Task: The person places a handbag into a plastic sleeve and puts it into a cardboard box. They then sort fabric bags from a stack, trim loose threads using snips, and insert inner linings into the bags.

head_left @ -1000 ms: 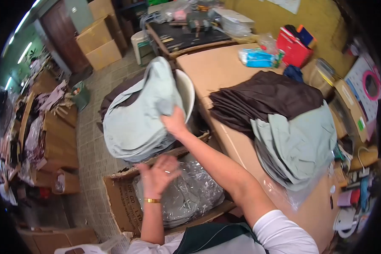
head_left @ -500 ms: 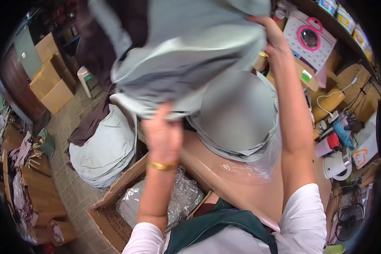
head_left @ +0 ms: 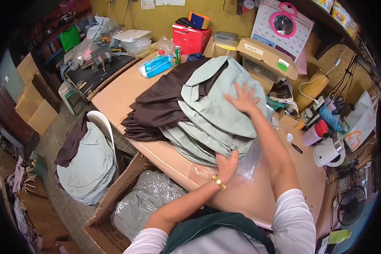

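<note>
A grey-green garment (head_left: 216, 106) with a dark brown part (head_left: 161, 95) lies on top of a pile of like garments on the tan table. My right hand (head_left: 243, 99) rests on the upper right of the garment, fingers spread. At its lower edge, my left hand (head_left: 227, 165) has its fingers closed on the cloth. Clear plastic (head_left: 249, 165) sticks out from under the pile near my left wrist. A second pile of grey-green and brown garments (head_left: 89, 165) lies in a white container (head_left: 103, 122) at the left.
An open cardboard box (head_left: 135, 169) with plastic-wrapped grey items (head_left: 146, 201) stands at the table's near left edge. Behind the pile are a blue packet (head_left: 156, 66), a red box (head_left: 190, 39) and a cardboard box (head_left: 266, 57). A white kettle (head_left: 328, 150) and black scissors (head_left: 296, 147) are at the right.
The garment came off the left pile, was swung through the air and now lies on the table pile. My right hand has gone from gripping it to lying spread on it. The view has turned right.
</note>
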The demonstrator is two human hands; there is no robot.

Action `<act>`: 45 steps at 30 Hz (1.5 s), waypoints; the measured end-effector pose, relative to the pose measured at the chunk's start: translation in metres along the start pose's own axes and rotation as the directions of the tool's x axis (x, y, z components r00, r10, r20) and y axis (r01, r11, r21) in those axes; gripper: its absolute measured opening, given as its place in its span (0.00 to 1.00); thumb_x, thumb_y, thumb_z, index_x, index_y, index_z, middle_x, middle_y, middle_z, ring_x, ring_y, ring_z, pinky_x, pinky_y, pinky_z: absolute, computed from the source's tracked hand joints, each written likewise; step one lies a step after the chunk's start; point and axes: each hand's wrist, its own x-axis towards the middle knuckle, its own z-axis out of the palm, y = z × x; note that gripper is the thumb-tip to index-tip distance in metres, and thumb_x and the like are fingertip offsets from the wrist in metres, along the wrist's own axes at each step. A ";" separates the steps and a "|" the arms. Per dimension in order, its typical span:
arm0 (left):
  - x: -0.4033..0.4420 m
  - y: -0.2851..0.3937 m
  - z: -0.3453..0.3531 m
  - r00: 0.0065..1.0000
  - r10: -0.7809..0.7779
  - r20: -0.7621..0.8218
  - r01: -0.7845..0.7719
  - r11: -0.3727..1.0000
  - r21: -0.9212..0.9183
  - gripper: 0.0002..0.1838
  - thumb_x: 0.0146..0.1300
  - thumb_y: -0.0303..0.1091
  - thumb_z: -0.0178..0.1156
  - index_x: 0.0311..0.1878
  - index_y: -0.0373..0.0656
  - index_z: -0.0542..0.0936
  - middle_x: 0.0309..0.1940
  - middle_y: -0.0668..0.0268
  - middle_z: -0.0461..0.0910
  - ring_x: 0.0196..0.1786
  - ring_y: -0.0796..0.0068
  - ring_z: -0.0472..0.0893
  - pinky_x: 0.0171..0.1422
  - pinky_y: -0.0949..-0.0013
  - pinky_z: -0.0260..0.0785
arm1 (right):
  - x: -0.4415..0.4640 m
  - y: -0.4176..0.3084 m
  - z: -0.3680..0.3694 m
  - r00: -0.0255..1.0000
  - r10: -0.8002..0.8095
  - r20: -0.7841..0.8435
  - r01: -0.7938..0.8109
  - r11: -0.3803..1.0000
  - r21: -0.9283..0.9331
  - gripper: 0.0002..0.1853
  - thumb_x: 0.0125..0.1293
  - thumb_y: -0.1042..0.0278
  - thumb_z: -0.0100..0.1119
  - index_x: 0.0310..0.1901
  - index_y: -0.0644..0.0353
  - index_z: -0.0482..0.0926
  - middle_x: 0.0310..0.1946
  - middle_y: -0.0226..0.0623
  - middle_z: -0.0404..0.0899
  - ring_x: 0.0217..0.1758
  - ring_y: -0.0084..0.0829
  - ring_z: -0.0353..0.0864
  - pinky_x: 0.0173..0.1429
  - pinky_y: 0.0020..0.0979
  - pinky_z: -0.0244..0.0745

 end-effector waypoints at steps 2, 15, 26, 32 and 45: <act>-0.003 0.033 -0.003 0.990 0.082 0.114 -0.073 0.994 -0.079 0.07 0.53 0.22 0.55 0.34 0.27 0.73 0.31 0.64 0.76 0.35 0.70 0.74 0.44 0.66 0.69 | -0.004 -0.028 0.004 1.000 -0.017 0.016 0.017 0.998 -0.053 0.55 0.51 0.17 0.45 0.76 0.39 0.44 0.78 0.41 0.31 0.78 0.59 0.24 0.69 0.74 0.24; 0.041 0.064 -0.128 0.744 -0.211 0.634 0.440 0.869 -0.227 0.15 0.64 0.29 0.57 0.54 0.38 0.78 0.42 0.60 0.84 0.45 0.76 0.82 0.54 0.68 0.74 | -0.009 -0.048 0.064 0.687 -0.592 0.422 0.594 0.792 0.143 0.45 0.67 0.39 0.49 0.75 0.56 0.45 0.74 0.61 0.43 0.80 0.46 0.38 0.79 0.43 0.37; 0.096 0.010 -0.507 0.905 0.405 -0.130 0.042 0.220 0.975 0.13 0.49 0.29 0.69 0.37 0.40 0.78 0.34 0.57 0.76 0.41 0.56 0.76 0.46 0.58 0.69 | -0.205 -0.297 0.076 0.374 -0.928 -0.002 0.570 0.228 0.790 0.17 0.58 0.71 0.66 0.48 0.67 0.77 0.39 0.41 0.82 0.42 0.29 0.81 0.47 0.29 0.76; 0.096 0.016 -0.523 0.935 0.345 -0.083 -0.074 0.418 0.905 0.17 0.47 0.31 0.72 0.37 0.41 0.74 0.35 0.58 0.74 0.42 0.55 0.75 0.48 0.58 0.67 | -0.158 -0.423 0.298 0.508 -0.819 0.268 0.221 0.425 0.878 0.29 0.59 0.67 0.65 0.60 0.73 0.68 0.52 0.48 0.78 0.54 0.33 0.79 0.57 0.32 0.75; 0.109 0.011 -0.558 0.607 0.418 -0.675 0.150 0.774 0.615 0.03 0.67 0.27 0.55 0.38 0.39 0.74 0.28 0.64 0.71 0.35 0.76 0.70 0.47 0.72 0.66 | -0.135 -0.468 0.335 0.805 -0.573 0.153 0.119 0.410 0.904 0.14 0.65 0.65 0.56 0.48 0.65 0.75 0.44 0.45 0.80 0.43 0.39 0.81 0.46 0.36 0.77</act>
